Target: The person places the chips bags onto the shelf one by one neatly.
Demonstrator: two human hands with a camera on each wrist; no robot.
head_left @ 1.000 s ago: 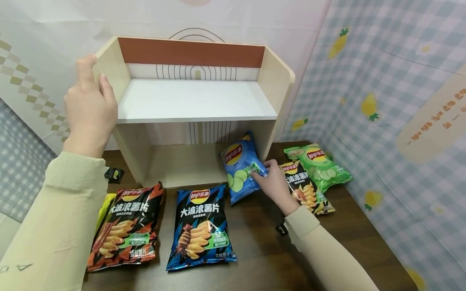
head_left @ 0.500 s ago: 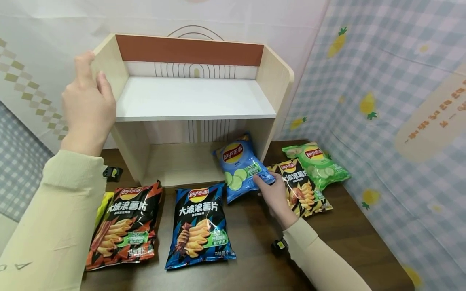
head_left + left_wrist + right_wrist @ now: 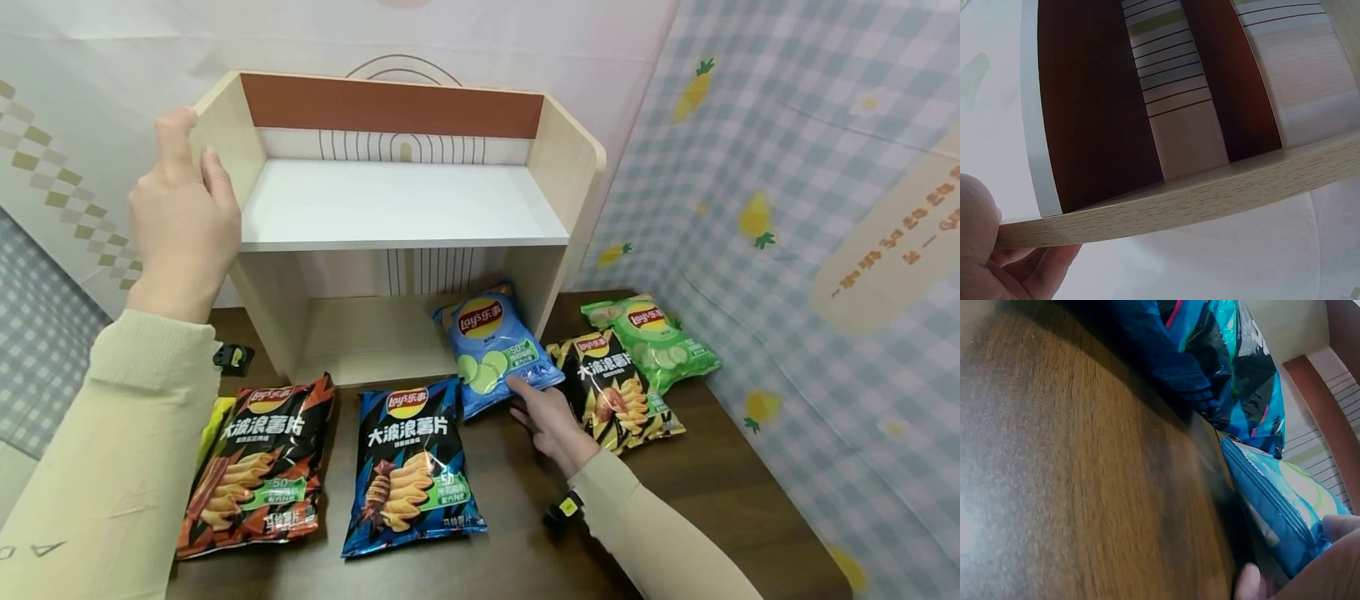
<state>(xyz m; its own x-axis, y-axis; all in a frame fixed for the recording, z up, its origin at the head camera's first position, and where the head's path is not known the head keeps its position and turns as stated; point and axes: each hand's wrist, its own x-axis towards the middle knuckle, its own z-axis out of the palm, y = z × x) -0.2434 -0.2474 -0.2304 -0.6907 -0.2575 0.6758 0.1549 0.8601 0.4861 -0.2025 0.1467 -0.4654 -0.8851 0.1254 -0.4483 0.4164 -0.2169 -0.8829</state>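
Observation:
My left hand holds the left side panel of a wooden shelf. In the left wrist view the thumb lies on one face of that panel and the fingers on the other. With my right hand I pinch the lower corner of a light blue bag of potato chips, thumb on top and a finger beneath. That bag leans back in the shelf's lower right compartment, its bottom end sticking out over the front edge. The right wrist view shows the bag's crimped seam against my thumb.
On the dark wooden table lie a black-and-blue chip bag and a black-and-red chip bag, with a yellow bag partly hidden behind. A black-and-gold chip bag and a green chip bag lie right of the shelf.
The light blue bag has tipped and spread flatter, its lower end moving slightly right. My right hand has shifted down and left along its bottom edge. The left hand stays at the panel.

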